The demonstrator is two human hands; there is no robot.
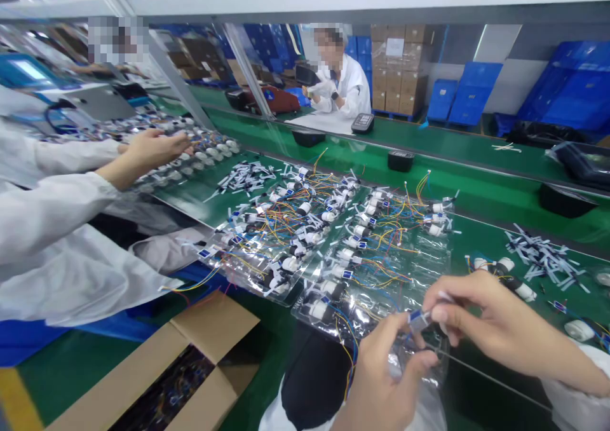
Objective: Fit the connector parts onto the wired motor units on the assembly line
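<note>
Near the front edge of the bench, my left hand [386,370] is closed with thumb and fingers around a small wired part with a blue-and-silver block [418,318]. My right hand [481,310] meets it from the right, its fingertips pinched on a small white piece [446,297] against that block. Fingers hide most of both. Under and left of my hands, clear plastic trays [429,269] hold rows of white-and-black motor-like parts [320,307] with blue blocks and yellow, red and blue wires.
Loose white strips [543,259] are piled at right, beside more wired parts [505,269]. Another strip pile [248,178] lies farther back. At left, a co-worker's hand [152,154] is over similar parts. An open cardboard box [214,326] stands below the bench. Another person sits across.
</note>
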